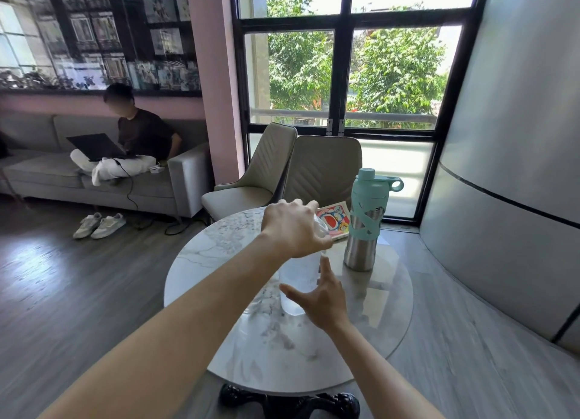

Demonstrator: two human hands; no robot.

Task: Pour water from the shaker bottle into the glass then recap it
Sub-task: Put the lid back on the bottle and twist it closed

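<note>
A frosted, see-through shaker bottle (296,285) stands upright near the middle of the round marble table (219,261). My left hand (293,228) comes down over its top, fingers curled around a clear lid-like part (321,228). My right hand (320,296) is at the bottle's near right side, fingers spread. The thumb lies against the wall and the hand holds nothing. To the right stands a steel bottle (365,230) with a teal sleeve and a teal cap on. The frosted bottle's rim is hidden by my left hand.
A colourful cartoon book (337,219) lies behind the bottles at the table's far side. Two beige chairs (320,170) stand beyond the table, against the window. A person with a laptop sits on the grey sofa (62,180) at the left, with shoes on the floor.
</note>
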